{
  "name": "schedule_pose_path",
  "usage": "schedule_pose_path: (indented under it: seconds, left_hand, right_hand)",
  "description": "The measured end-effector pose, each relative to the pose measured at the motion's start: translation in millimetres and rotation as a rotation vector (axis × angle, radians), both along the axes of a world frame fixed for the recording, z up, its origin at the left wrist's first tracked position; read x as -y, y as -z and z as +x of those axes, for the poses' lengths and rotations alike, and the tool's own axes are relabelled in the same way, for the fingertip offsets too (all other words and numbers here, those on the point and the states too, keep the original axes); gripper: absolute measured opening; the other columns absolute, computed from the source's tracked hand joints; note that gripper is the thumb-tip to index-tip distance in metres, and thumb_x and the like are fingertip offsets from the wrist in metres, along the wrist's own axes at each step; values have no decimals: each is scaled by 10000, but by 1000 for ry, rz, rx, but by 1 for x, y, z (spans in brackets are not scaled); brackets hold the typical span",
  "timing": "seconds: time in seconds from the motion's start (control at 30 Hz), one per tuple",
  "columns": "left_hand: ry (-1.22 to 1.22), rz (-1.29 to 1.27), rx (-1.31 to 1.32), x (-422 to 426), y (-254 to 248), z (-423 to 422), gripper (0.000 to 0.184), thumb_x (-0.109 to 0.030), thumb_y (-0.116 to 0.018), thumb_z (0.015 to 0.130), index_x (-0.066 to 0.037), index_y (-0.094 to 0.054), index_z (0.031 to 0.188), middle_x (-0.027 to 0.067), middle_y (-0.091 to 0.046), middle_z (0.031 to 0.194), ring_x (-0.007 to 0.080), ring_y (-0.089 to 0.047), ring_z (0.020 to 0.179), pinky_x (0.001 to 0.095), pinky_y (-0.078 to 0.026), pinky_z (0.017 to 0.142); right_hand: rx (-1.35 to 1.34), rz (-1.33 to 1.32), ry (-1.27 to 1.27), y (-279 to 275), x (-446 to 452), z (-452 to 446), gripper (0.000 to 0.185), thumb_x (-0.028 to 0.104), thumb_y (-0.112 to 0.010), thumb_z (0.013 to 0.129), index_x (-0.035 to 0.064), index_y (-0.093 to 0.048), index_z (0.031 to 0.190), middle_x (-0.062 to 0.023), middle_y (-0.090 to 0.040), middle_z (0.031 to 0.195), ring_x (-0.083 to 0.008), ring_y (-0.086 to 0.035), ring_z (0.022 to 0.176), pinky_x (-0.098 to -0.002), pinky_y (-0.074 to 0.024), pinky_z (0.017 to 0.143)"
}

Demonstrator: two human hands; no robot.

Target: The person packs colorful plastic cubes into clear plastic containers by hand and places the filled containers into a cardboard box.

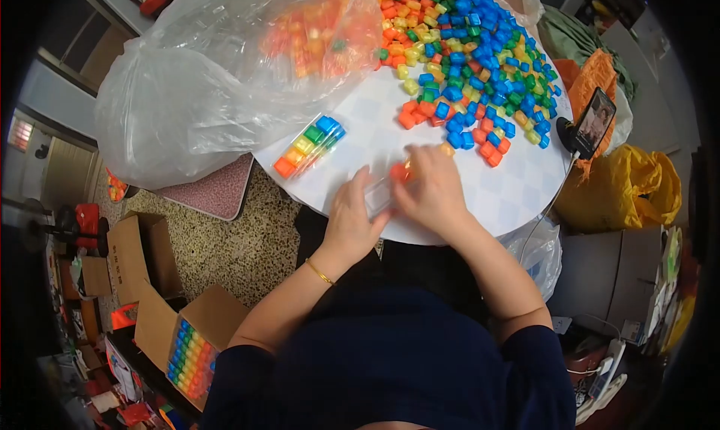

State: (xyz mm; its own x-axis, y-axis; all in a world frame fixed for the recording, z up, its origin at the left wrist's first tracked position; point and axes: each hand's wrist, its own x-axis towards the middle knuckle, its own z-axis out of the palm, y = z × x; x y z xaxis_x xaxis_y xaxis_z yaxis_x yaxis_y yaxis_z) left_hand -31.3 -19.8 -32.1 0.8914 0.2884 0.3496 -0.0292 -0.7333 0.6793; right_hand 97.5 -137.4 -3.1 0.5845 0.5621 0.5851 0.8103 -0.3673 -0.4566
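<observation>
Near the front edge of the round white table (514, 193), my left hand (352, 216) holds a small clear plastic case (379, 196) between thumb and fingers. My right hand (431, 186) is at the case's right end, its fingers closed around a red-orange piece (400, 172). An orange piece lies partly under those fingers. To the left of my hands lies a clear case (308, 146) filled with rows of red, orange, yellow, green and blue pieces. Beyond my right hand, a large pile of coloured translucent pieces (480, 55) spreads over the table.
A large clear plastic bag (187, 92) with orange pieces covers the table's left side. A phone (598, 122) on a stand is at the right edge, its cable hanging down. A yellow bag (630, 190) sits to the right. An open carton (191, 355) of filled cases stands lower left.
</observation>
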Motion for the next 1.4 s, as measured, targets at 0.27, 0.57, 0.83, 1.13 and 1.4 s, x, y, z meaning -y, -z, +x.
schedule_pose_path:
  seconds: [0.27,0.57,0.83,1.13,1.4]
  left_hand:
    - [64,571,-53,10,-25,20,578,-223,-671,807,7,-444,1286,200,-450,1337,339,-440,1220,470,-304,1042]
    - [31,260,-45,10,-3,27,477,-177,-570,856,-26,-471,1298,161,-466,1336,274,-421,1246,521,-281,1035]
    - [76,530,-92,14,-14,35,429,-158,-589,829,-21,-511,1228,151,-500,1241,277,-471,1135,481,-336,962]
    - [20,324,47,14,-7,35,536,-127,-628,778,-37,-474,1284,158,-510,1178,298,-489,1060,445,-362,900]
    - [75,578,-83,13,-16,37,480,-150,-622,784,-104,-534,1253,140,-514,1167,279,-483,1058,428,-357,893]
  right_hand:
    - [104,-77,273,-1,-62,113,226,232,-660,762,60,-649,909,-118,-649,910,-281,-558,986,-409,-389,767]
    - [-103,-118,36,13,10,12,125,112,-653,761,53,-661,872,-85,-644,830,-254,-582,847,-388,-395,748]
    - [17,-284,381,-11,-43,117,172,202,-663,773,44,-657,840,-128,-661,858,-286,-596,837,-427,-432,705]
    - [124,-245,-86,15,20,23,195,139,-727,699,90,-645,869,-51,-607,862,-249,-550,883,-379,-352,820]
    - [68,-268,-51,-3,24,112,346,37,-687,720,21,-644,1064,-145,-631,1045,-334,-578,976,-381,-482,833]
